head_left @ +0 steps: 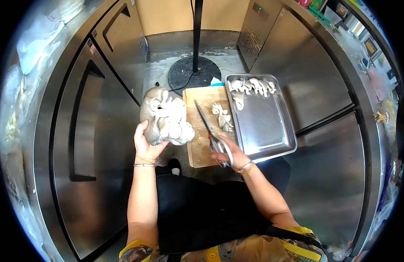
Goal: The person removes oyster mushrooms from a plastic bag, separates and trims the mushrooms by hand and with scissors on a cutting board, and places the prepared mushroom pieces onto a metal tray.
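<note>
A large cluster of oyster mushrooms (165,118) is gripped from below and the left by my left hand (147,142), just left of the wooden cutting board (202,155). My right hand (230,153) holds a pair of scissors (206,120) by the handles, with the blades pointing up and left over the board. The blades look closed together. A small mushroom piece (224,118) lies on the board, right of the scissors. Beside the board, a metal tray (265,126) carries several mushroom pieces (254,86) along its far side.
A black pole (196,39) rises from a round black base (180,74) beyond the board. Steel cabinets stand on the left (106,118) and right (311,65). Plastic bags (38,41) line the left counter. A black shoe (174,165) shows below the mushroom cluster.
</note>
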{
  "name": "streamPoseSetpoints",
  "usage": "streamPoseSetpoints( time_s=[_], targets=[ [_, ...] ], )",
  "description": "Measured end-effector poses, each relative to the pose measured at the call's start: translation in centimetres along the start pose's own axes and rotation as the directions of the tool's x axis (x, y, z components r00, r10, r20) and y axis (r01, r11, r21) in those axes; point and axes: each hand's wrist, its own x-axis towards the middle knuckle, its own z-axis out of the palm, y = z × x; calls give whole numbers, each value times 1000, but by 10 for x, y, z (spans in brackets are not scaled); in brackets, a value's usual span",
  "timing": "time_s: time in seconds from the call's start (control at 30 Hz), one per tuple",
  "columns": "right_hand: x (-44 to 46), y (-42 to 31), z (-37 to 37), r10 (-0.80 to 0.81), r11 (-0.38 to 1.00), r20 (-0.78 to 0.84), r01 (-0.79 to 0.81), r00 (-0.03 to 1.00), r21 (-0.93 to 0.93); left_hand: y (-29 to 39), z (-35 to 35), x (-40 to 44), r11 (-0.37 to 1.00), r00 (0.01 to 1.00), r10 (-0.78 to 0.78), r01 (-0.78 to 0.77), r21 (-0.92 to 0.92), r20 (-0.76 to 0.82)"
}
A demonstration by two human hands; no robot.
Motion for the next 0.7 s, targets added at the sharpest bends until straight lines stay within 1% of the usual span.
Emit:
streamPoseSetpoints(
  time_s=[0.03,0.07,0.1,0.13,0.2,0.23,0.27,0.33,0.37,0.4,0.47,0.5,0.53,0.6,0.63,0.67,0.7],
  targets=[
    [-7,-4,-4,-3,1000,2,3,1000,10,-1,-1,-1,997,999,-6,4,74,38],
    [-14,-8,-7,-48,996,43,45,998,73,-3,0,0,989,997,-19,8,148,76],
    [-18,-10,-10,-97,987,80,85,992,137,-7,1,3,981,988,-24,-6,192,152],
    [-17,-7,-14,-100,986,74,88,992,144,-9,1,5,980,988,-31,1,199,151],
    [-12,1,-23,-169,985,75,165,983,59,-13,3,5,973,987,-71,37,228,141],
    [-11,3,-25,-151,988,25,150,988,43,-17,6,5,971,987,-74,39,236,140],
    [-9,5,-25,-154,987,24,153,988,49,-22,12,4,967,989,-64,29,252,131],
    [-7,12,-21,-197,952,-96,167,976,-255,-27,14,5,962,991,-57,23,271,119],
    [-2,23,-20,-152,944,-163,95,975,-314,-25,10,7,963,991,-60,27,267,116],
    [1,32,-17,-154,946,-166,96,974,-311,-23,9,9,965,991,-59,26,263,117],
    [5,40,-9,-227,791,-294,0,928,-611,-21,11,7,987,997,-27,14,159,79],
    [7,41,-4,-427,697,-242,147,871,-702,-20,11,7,991,998,-11,2,134,61],
    [11,42,1,-425,699,-243,146,872,-700,-18,10,6,994,999,6,-11,110,42],
    [23,42,6,-492,436,-255,-18,833,-900,-18,8,6,994,998,-4,-3,109,66],
    [28,42,4,-397,406,-258,-83,881,-910,-18,7,6,994,996,-15,5,106,92],
    [27,39,5,-400,400,-253,-80,881,-913,-18,6,7,995,995,-10,0,102,96],
    [23,37,4,-391,350,-205,-60,897,-935,-19,4,8,991,988,-31,10,135,150]
  ],
)
